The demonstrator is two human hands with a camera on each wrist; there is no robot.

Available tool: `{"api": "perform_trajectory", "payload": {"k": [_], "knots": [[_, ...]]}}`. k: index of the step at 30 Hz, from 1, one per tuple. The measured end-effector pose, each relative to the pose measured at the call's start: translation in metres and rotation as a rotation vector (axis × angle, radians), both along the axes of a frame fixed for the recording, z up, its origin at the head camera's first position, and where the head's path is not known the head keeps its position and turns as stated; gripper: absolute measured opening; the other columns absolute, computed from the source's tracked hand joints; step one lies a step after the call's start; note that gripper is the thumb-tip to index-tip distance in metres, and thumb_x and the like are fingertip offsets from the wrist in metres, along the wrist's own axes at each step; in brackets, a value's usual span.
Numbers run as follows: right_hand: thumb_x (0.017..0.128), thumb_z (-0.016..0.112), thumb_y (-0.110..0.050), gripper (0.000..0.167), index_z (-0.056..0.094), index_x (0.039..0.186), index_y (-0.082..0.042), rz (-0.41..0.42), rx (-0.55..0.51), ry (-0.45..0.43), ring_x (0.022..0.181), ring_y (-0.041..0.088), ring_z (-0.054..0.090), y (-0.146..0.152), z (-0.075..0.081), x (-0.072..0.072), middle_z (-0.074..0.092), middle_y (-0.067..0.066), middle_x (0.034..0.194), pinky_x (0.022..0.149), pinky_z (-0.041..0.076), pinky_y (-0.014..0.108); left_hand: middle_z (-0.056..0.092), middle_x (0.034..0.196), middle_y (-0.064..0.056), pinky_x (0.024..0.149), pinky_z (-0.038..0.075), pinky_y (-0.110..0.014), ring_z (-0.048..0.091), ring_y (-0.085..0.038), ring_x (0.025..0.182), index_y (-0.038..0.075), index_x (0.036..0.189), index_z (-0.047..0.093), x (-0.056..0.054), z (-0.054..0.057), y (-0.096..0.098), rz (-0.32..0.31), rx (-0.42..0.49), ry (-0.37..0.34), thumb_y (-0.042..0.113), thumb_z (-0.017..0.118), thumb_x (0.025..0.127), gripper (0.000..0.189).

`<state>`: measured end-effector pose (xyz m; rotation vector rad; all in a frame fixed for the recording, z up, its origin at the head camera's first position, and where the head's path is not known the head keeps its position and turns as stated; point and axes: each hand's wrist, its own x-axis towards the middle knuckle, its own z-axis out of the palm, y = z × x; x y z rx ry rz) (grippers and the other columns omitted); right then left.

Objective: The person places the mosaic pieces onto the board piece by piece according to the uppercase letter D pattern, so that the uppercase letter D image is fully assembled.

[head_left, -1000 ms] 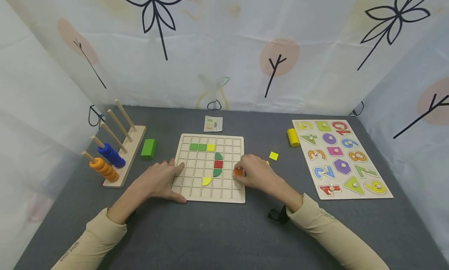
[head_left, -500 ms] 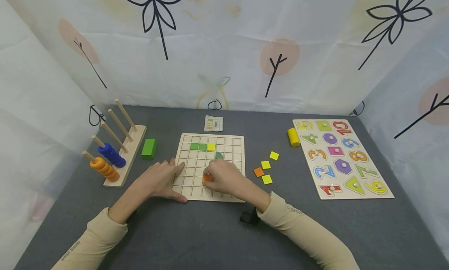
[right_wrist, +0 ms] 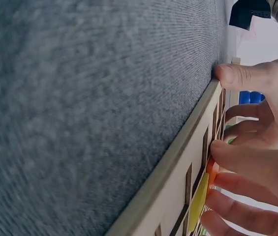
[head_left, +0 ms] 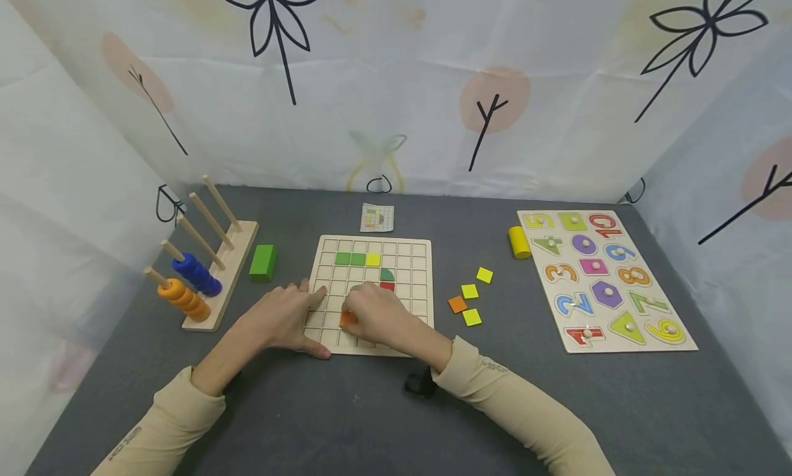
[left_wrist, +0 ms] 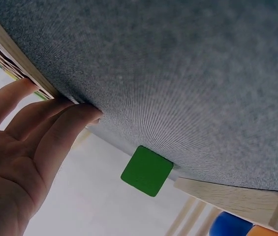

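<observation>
My right hand [head_left: 380,314] pinches an orange square tile [head_left: 348,318] over the lower left part of a wooden grid board [head_left: 417,256]. In the right wrist view, thumb and fingers close on the orange tile at the board's surface, beside a yellow piece [right_wrist: 198,201]. My left hand [head_left: 278,318] rests at the board's left edge, fingers spread and thumb at the near corner. Two green squares [head_left: 350,258] and a yellow square [head_left: 373,259] lie in one row. A green quarter-round [head_left: 386,274] sits above a red square [head_left: 387,285], which my right hand partly covers.
Loose yellow tiles [head_left: 485,275] and an orange tile [head_left: 457,304] lie right of the board. A pattern card [head_left: 377,218] lies behind it. Leftward are a green block [head_left: 262,263] and a peg stacker [head_left: 238,256]; rightward, a yellow cylinder [head_left: 518,243] and a number puzzle [head_left: 606,283].
My right hand has carried the orange tile leftward from the board's right edge to its lower left part. My left hand has stayed at the board's edge.
</observation>
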<state>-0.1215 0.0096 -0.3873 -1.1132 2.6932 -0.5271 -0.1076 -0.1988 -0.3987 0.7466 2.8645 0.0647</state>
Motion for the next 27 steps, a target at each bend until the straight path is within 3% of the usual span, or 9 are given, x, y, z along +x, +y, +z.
{"api": "perform_trajectory", "payload": {"k": [8, 17, 20, 27], "knots": [[0.087, 0.08, -0.013, 0.011, 0.076, 0.077, -0.011, 0.003, -0.004, -0.009, 0.064, 0.006, 0.04, 0.001, -0.001, -0.001, 0.052, -0.006, 0.064, 0.048, 0.031, 0.018, 0.056, 0.133, -0.044, 0.086, 0.057, -0.058, 0.066, -0.055, 0.11, 0.0, 0.143, 0.057, 0.0, 0.001, 0.0, 0.012, 0.002, -0.018, 0.076, 0.084, 0.06, 0.116], [0.088, 0.079, -0.012, 0.006, 0.079, 0.082, -0.011, 0.007, -0.009, 0.018, 0.068, 0.007, 0.045, 0.002, -0.002, 0.001, 0.065, -0.002, 0.073, 0.053, 0.036, 0.018, 0.056, 0.133, -0.045, 0.085, 0.058, -0.058, 0.066, -0.056, 0.11, 0.0, 0.143, 0.057, 0.0, 0.002, 0.001, 0.013, 0.006, -0.018, 0.075, 0.085, 0.06, 0.115], [0.088, 0.08, -0.014, 0.003, 0.08, 0.087, -0.011, 0.008, -0.012, 0.034, 0.072, 0.01, 0.052, 0.004, -0.002, 0.001, 0.069, 0.0, 0.079, 0.057, 0.039, 0.019, 0.056, 0.133, -0.044, 0.085, 0.058, -0.058, 0.066, -0.056, 0.111, 0.0, 0.143, 0.057, 0.0, 0.002, 0.001, 0.014, 0.005, -0.019, 0.075, 0.085, 0.06, 0.115], [0.09, 0.078, -0.02, 0.018, 0.081, 0.106, -0.012, -0.013, 0.015, 0.046, 0.089, 0.02, 0.068, 0.011, 0.005, 0.0, 0.075, 0.004, 0.099, 0.065, 0.052, 0.024, 0.057, 0.133, -0.044, 0.085, 0.058, -0.058, 0.067, -0.054, 0.11, 0.0, 0.142, 0.058, 0.0, 0.002, 0.002, 0.014, -0.002, -0.025, 0.075, 0.084, 0.06, 0.115]]}}
